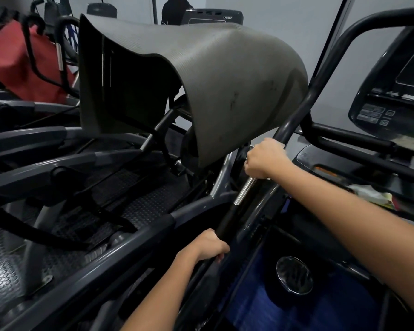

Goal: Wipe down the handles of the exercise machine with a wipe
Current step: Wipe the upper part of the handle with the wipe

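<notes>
- Left hand [209, 244] curls round lower black part of handle [227, 223], grip closed on it.
- Right hand [264, 161] higher up same handle, just above chrome section [244, 191], fingers wrapped round bar; wipe not clearly visible under it.
- Grey mat [225, 75] draped over machine behind.
- Console [392, 91] far right.
</notes>
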A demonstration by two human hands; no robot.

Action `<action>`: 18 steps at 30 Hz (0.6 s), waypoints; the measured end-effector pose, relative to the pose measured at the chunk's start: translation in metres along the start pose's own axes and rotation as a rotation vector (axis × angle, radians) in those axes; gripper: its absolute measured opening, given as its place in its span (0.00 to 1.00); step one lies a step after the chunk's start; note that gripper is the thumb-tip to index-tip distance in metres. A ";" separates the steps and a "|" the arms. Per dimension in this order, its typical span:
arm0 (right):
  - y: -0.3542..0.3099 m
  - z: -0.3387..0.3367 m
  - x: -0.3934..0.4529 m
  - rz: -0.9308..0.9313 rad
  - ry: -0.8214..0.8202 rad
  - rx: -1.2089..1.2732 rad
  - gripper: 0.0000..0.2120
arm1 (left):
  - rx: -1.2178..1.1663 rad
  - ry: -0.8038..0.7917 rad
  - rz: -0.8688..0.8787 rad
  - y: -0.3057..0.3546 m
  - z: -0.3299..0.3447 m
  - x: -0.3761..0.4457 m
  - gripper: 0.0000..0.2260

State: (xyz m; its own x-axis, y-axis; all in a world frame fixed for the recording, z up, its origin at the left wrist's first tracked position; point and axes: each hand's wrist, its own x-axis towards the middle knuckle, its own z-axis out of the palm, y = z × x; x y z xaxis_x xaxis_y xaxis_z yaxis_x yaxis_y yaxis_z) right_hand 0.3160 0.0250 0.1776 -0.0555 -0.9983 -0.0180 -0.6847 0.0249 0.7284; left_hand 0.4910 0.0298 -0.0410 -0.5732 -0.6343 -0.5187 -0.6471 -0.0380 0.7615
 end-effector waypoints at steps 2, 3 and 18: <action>-0.026 0.000 -0.003 -0.019 -0.080 0.013 0.20 | 0.007 0.007 0.011 -0.002 0.000 0.001 0.40; -0.047 0.003 -0.006 -0.051 -0.093 0.032 0.19 | -0.001 0.001 0.008 -0.001 0.000 0.000 0.37; 0.016 0.011 0.008 0.061 0.053 0.030 0.24 | 0.058 -0.017 0.015 0.002 0.001 -0.001 0.36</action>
State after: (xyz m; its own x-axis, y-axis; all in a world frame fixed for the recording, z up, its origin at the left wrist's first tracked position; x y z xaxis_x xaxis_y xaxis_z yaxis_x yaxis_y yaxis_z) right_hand 0.2962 0.0180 0.1815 -0.0595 -0.9963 0.0625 -0.7025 0.0862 0.7064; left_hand 0.4896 0.0307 -0.0394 -0.5914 -0.6211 -0.5143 -0.6659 0.0163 0.7459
